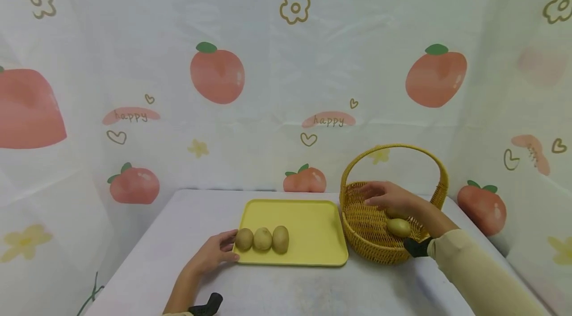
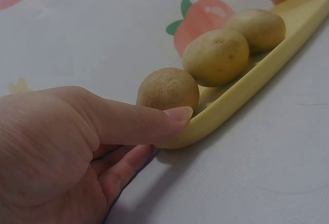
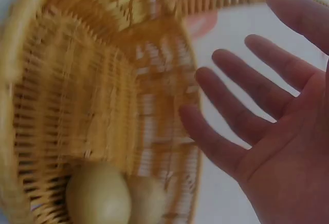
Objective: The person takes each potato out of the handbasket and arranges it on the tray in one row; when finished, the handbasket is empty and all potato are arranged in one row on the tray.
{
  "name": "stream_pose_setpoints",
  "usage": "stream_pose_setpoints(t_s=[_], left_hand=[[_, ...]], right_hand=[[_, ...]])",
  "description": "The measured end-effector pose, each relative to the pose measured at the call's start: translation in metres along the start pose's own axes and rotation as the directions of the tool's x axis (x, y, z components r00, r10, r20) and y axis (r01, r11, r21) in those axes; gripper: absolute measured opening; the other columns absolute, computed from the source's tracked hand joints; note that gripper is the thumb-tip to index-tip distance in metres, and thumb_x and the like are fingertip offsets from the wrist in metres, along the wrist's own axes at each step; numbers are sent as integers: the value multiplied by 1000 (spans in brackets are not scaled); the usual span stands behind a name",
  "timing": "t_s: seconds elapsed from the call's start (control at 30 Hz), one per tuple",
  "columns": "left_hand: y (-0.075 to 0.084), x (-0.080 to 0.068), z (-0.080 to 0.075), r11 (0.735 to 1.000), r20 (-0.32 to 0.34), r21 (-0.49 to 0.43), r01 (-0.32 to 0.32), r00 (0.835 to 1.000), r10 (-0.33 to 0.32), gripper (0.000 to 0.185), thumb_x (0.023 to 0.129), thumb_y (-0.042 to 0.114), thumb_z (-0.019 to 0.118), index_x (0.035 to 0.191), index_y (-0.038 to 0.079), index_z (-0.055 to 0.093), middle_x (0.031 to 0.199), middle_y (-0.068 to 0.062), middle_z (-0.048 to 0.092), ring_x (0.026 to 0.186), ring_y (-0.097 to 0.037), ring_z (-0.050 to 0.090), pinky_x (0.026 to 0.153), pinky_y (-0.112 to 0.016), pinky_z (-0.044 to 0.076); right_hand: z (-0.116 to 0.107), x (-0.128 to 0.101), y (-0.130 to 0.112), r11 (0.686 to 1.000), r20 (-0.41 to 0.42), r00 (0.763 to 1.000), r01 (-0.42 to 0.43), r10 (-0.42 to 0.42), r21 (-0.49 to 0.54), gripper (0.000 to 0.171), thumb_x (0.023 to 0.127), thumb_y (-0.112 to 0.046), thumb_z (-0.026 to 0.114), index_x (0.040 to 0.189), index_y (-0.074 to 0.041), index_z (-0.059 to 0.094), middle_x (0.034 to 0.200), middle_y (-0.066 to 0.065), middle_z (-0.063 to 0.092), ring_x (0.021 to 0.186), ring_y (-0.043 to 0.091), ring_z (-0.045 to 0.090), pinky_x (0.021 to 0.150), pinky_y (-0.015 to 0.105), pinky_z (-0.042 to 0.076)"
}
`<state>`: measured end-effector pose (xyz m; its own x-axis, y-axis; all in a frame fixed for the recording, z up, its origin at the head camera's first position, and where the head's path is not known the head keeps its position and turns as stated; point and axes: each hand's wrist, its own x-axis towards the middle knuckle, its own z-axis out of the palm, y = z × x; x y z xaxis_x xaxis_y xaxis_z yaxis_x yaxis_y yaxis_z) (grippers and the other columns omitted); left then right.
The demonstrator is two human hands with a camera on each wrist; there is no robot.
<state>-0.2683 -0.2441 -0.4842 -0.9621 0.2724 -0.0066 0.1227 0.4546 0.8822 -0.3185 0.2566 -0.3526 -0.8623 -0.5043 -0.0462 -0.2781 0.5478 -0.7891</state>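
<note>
My left hand (image 1: pixel 213 253) pinches the left front corner of a yellow tray (image 1: pixel 313 236), thumb on the rim and fingers at its outer side. Just inside that corner sits a round brown potato (image 2: pixel 168 88), with a second potato (image 2: pixel 216 58) and a third potato (image 2: pixel 257 30) beside it in a row. Over the wicker basket (image 1: pixel 380 251) hovers my right hand (image 1: pixel 391 198), fingers spread apart and holding nothing. Inside the basket lies a potato (image 3: pixel 98 196), with another potato (image 3: pixel 146 199) partly hidden next to it.
The basket's tall arched handle (image 1: pixel 393 146) rises above its rim. Basket and tray stand side by side on a white-covered table (image 1: pixel 286 291). A white curtain (image 1: pixel 268 147) printed with peaches hangs behind and at both sides.
</note>
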Motion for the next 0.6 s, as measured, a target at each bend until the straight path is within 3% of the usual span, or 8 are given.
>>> stream_pose_setpoints(t_s=[0.27, 0.6], left_hand=[[1, 0, 1, 1000, -2, -12, 2, 1000, -2, 78, 75, 3, 80, 139, -15, 39, 134, -32, 49, 120, -44, 53, 98, -42, 48], [0, 1, 0, 1000, -8, 3, 5, 1000, -5, 78, 74, 3, 81, 139, -14, 40, 134, -32, 49, 121, -43, 52, 99, -43, 48]], right_hand=[[-9, -10, 31, 988, -8, 988, -154, 154, 5, 57, 95, -26, 62, 137, 8, 43, 135, 33, 47, 122, 46, 48, 98, 57, 45], [-11, -21, 57, 965, 52, 963, -261, 263, -36, 56, 94, -22, 60, 138, 9, 43, 134, 32, 48, 125, 49, 43, 97, 62, 41]])
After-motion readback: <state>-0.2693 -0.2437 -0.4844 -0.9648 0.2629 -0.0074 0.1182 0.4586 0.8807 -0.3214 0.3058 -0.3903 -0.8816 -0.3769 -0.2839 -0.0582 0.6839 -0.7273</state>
